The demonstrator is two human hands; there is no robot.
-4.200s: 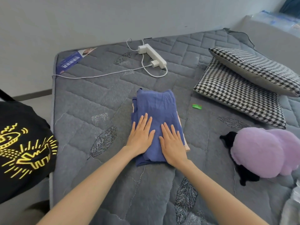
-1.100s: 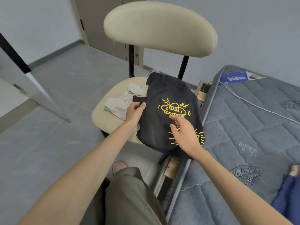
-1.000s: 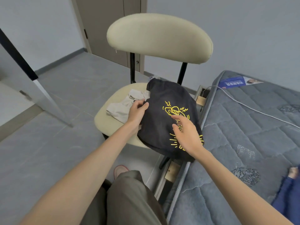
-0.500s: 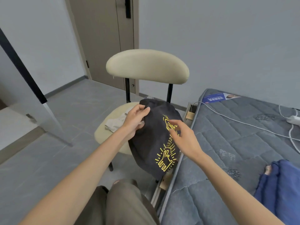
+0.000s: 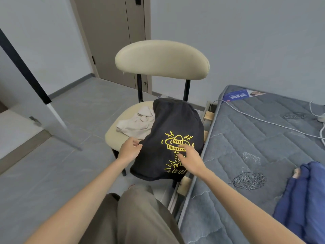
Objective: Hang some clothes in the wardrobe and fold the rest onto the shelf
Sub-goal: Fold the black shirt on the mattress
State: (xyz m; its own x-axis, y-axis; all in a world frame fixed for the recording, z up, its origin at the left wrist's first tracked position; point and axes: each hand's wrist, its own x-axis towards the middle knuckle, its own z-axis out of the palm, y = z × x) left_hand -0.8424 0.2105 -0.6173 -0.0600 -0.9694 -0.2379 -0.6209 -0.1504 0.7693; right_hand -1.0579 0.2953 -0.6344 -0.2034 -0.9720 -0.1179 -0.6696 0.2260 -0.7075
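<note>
A home bedroom: a grey quilted mattress (image 5: 255, 148) lies just right of a cream padded chair (image 5: 161, 60) heaped with clothes (image 5: 174, 124), and behind the chair stands a closed door (image 5: 112, 39).

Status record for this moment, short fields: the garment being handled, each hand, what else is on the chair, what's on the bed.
garment: black T-shirt with yellow print, draped over the chair seat and hanging off its front
left hand: pinches the shirt's left edge
right hand: fingers on the print; grip unclear
also on chair: beige garment, crumpled, beside the shirt
bed: blue garment and white cable on the mattress
</note>
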